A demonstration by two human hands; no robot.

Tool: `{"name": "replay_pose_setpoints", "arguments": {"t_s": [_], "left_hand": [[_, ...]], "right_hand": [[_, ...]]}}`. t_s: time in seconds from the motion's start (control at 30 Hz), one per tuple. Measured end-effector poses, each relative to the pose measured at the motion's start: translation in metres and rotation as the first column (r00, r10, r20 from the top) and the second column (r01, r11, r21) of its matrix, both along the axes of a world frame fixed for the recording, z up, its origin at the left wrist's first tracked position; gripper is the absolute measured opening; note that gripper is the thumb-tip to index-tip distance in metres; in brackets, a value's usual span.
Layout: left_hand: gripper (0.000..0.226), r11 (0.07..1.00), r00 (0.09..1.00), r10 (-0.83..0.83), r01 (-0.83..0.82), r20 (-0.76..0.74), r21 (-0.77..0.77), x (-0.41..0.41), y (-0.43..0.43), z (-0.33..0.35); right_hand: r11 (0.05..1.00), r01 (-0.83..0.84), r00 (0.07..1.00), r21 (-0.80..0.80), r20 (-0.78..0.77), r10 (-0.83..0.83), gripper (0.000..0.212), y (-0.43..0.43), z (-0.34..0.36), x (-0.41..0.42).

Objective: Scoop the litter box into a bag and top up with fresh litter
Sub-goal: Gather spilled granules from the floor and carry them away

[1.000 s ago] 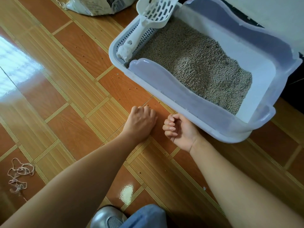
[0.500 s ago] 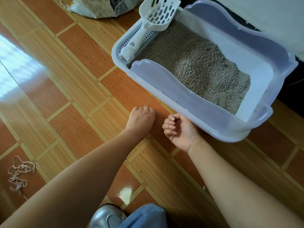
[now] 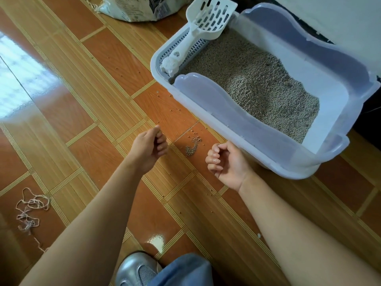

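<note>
A white litter box with grey-beige litter stands on the floor at the upper right. A white slotted scoop rests on the box's left grid ledge. The litter bag lies at the top edge. A small heap of spilled pellets lies on the tiles in front of the box. My left hand hovers left of the heap, fingers curled shut, thumb pressed to forefinger. My right hand sits right of the heap, palm turned inward, fingers curled; nothing shows inside either hand.
Stray pellets dot the orange tiled floor near the box. A tangle of pale string lies at the lower left. My silver shoe and a blue trouser leg are at the bottom. A white wall backs the box.
My left hand has lifted off the floor and drawn back to the left, uncovering the small heap of pellets. My right hand stays curled in nearly the same place.
</note>
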State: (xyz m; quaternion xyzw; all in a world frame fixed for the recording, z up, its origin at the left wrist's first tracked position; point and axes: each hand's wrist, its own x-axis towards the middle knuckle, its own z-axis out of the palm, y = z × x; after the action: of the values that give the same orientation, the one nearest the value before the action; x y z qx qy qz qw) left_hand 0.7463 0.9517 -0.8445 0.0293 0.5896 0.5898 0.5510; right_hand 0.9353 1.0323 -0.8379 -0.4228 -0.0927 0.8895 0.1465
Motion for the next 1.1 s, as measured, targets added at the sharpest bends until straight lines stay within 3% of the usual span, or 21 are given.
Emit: {"name": "replay_pose_setpoints", "arguments": {"t_s": [0.1,0.2,0.4,0.6,0.7,0.77,0.87,0.93,1.0,1.1], "left_hand": [[0.047,0.995,0.98,-0.014,-0.006,0.198,0.101,-0.006,-0.005,0.004],[0.05,0.985,0.953,-0.059,0.009,0.297,0.17,-0.012,-0.011,0.007],[0.046,0.978,0.943,-0.09,0.023,0.319,0.207,-0.013,-0.015,0.008],[0.04,0.981,0.944,0.05,-0.108,0.326,0.162,-0.01,-0.016,0.001],[0.033,0.983,0.943,0.102,-0.144,0.315,0.113,-0.01,-0.018,-0.004],[0.033,0.992,0.958,0.098,-0.117,0.27,0.055,-0.009,-0.019,-0.007],[0.036,0.993,0.966,0.117,-0.113,0.229,-0.034,-0.008,-0.02,-0.008],[0.039,0.992,0.966,0.126,-0.119,0.226,-0.041,-0.008,-0.02,-0.007],[0.042,0.991,0.966,0.131,-0.126,0.225,-0.036,-0.008,-0.02,-0.006],[0.044,0.987,0.956,0.162,-0.161,0.244,-0.026,-0.012,-0.021,-0.005]], "right_hand": [[0.995,-0.061,0.998,0.075,-0.004,0.061,0.03,-0.001,0.002,-0.003],[0.984,-0.109,0.994,0.139,0.01,0.109,0.026,-0.001,0.001,-0.006],[0.966,-0.159,0.987,0.204,0.066,0.149,0.027,-0.001,0.001,-0.011],[0.976,-0.115,0.989,0.184,0.117,0.094,0.033,0.001,-0.003,-0.018],[0.968,-0.116,0.98,0.221,0.187,0.074,0.035,0.004,-0.006,-0.019],[0.928,-0.209,0.945,0.308,0.307,0.111,0.033,0.005,-0.006,-0.02],[0.75,-0.478,0.808,0.458,0.565,0.17,0.034,0.003,-0.005,-0.025],[0.52,-0.697,0.646,0.494,0.747,0.155,0.038,0.003,-0.005,-0.032],[0.279,-0.86,0.463,0.428,0.883,0.072,0.04,0.003,-0.007,-0.039],[0.05,-0.965,0.252,0.256,0.964,-0.083,0.046,-0.001,-0.01,-0.051]]}}
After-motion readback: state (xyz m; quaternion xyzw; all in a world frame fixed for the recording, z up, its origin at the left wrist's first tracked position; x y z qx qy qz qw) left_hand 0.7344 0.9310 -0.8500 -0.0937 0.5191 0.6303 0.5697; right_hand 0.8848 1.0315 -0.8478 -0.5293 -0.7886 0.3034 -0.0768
